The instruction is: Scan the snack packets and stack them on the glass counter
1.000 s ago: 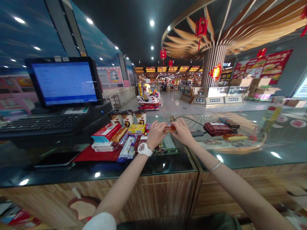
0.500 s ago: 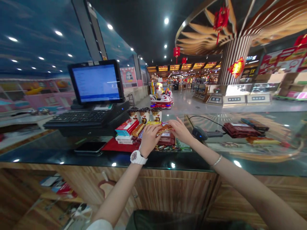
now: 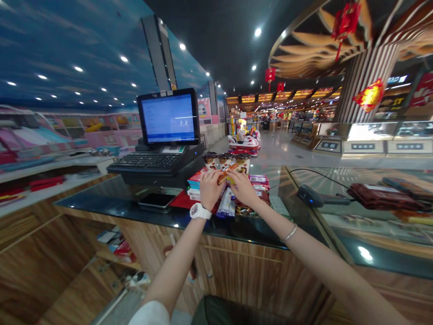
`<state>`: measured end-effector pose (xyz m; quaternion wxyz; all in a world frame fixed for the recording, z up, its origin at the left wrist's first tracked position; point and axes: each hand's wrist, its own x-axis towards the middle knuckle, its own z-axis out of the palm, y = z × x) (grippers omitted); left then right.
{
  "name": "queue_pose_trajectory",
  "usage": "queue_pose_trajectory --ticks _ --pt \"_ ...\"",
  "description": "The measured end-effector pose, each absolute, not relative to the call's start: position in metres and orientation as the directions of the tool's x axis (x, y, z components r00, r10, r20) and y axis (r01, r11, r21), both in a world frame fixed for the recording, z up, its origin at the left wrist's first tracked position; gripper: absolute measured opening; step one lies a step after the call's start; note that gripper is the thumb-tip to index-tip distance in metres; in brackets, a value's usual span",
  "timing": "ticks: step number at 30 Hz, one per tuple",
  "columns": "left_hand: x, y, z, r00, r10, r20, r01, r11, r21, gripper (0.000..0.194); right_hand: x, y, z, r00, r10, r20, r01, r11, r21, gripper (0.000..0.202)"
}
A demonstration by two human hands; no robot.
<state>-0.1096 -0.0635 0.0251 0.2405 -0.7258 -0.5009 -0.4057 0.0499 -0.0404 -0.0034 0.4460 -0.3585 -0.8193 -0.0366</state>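
Between my hands is a slim orange-brown packaged snack (image 3: 228, 171), raised over a pile of snacks. My left hand (image 3: 210, 187) grips its left end, and my right hand (image 3: 241, 184) has its fingers closed on the right end. Behind it stand three snack cups (image 3: 225, 159) with dark lids. To the left, partly hidden by my left hand, are red and blue boxes (image 3: 195, 179) stacked on white ones. Long silver-purple packets (image 3: 226, 203) lie below my hands. Pink-purple packets (image 3: 260, 180) sit at the right of the pile.
A monitor (image 3: 169, 117) and keyboard (image 3: 145, 162) stand on the left, with a phone (image 3: 157, 200) lying before them. To the right are a barcode scanner (image 3: 311, 196) with its cable and dark red packets (image 3: 382, 196) on the glass counter (image 3: 338, 221).
My view has turned left. Both hands have shifted left over the pile with the orange-brown snack, which now tilts up to the right. The silver-purple packets have come into sight.
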Motion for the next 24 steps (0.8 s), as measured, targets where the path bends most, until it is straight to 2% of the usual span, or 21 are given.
queue_pose_trajectory --ticks 5,10,18,24 --pt "-0.117 -0.041 0.011 0.087 0.561 0.824 0.953 -0.288 0.095 0.015 0.032 -0.025 -0.002 -0.358 0.675 0.645 0.645 0.678 -0.352 0.060" --pt "-0.124 -0.033 -0.002 -0.031 0.573 0.819 0.964 -0.200 0.177 0.016 0.027 -0.012 -0.006 -0.376 0.733 0.567 0.656 0.643 -0.396 0.063" --pt "-0.126 -0.032 -0.007 -0.034 0.618 0.786 0.983 -0.120 0.137 0.012 0.029 -0.010 -0.014 -0.418 0.771 0.480 0.731 0.599 -0.326 0.063" --pt "-0.124 -0.033 -0.010 -0.003 0.656 0.755 0.992 -0.095 0.087 0.015 0.027 -0.012 -0.021 -0.432 0.772 0.465 0.775 0.582 -0.246 0.065"
